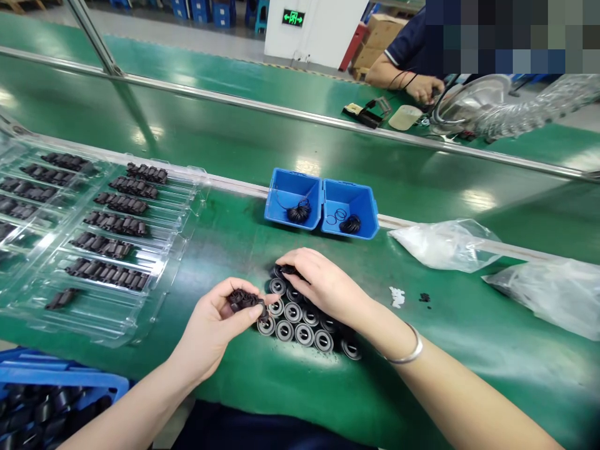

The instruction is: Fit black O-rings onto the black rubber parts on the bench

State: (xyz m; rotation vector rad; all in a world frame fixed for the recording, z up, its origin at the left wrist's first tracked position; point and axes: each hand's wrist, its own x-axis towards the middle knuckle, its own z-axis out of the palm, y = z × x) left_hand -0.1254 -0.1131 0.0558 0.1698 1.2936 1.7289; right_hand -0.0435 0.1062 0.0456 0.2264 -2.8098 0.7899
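Observation:
My left hand (220,315) is curled around a clump of small black plastic parts (244,301), with the thumb and fingers holding them from the sides. Beside it, my right hand (316,278) is bent over the far end of a block of round black cylinders (293,312). A dark part shows under its fingertips; whether it is gripped or only touched, I cannot tell. The cylinders stand upright in tight rows, each with a grey ringed top and a light slot in the centre. My right hand and wrist cover several of them.
Clear trays (173,262) with rows of black parts lie left. Two blue bins (274,212) hold black rings. White pieces (397,297), black bits (424,297) and plastic bags (445,244) lie right. A blue crate (112,380) is lower left. A co-worker's hand (424,89) is across the bench.

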